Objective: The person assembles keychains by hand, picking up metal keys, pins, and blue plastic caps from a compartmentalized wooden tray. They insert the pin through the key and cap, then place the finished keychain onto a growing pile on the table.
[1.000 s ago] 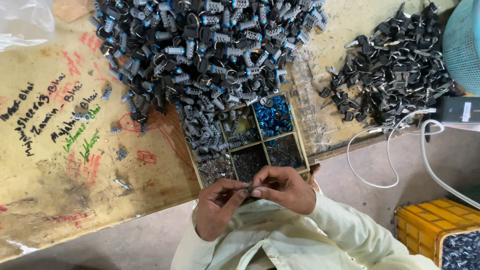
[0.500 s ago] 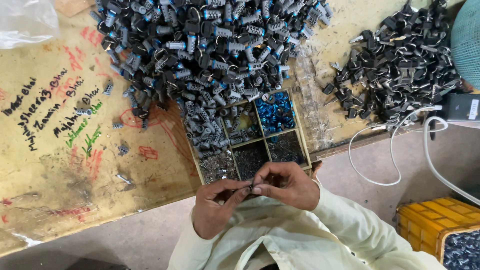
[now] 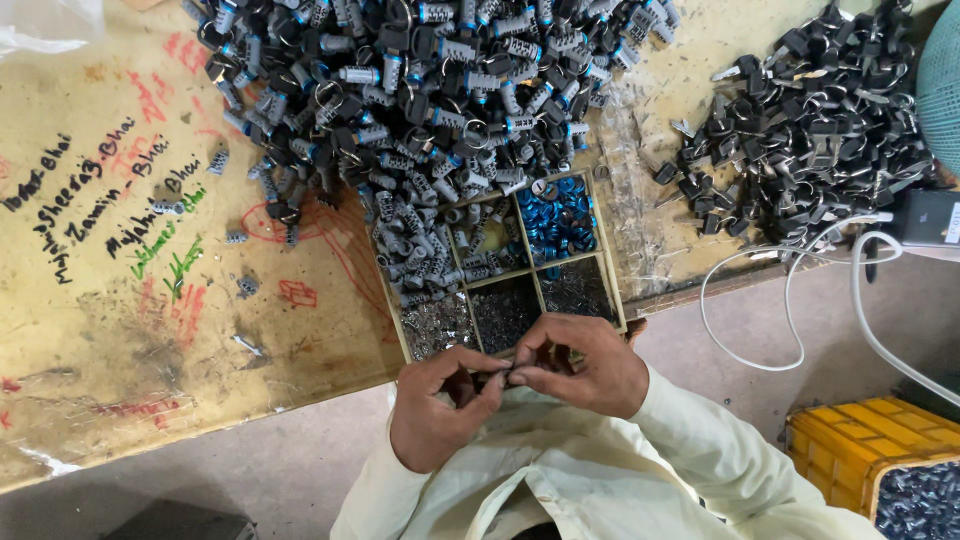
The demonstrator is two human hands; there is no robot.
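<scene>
My left hand [image 3: 437,408] and my right hand [image 3: 583,364] meet at the near edge of the workbench, fingertips pinched together on a small dark metal part [image 3: 497,379]. Most of that part is hidden by my fingers. Just beyond my hands sits a divided wooden tray [image 3: 612,288] with compartments of tiny dark pieces, grey cylinders and blue rings [image 3: 556,217]. A big heap of grey and black lock cylinders [image 3: 420,80] covers the bench behind the tray.
A second pile of black-headed keys [image 3: 810,120] lies at the right. A white cable [image 3: 790,300] loops off the bench edge from a black box [image 3: 928,217]. A yellow crate [image 3: 865,450] stands on the floor at the lower right. The worn bench top [image 3: 120,300] carries handwriting.
My hands have stayed together on the small part at the bench edge, with only slight finger movement. The view has shifted a little.
</scene>
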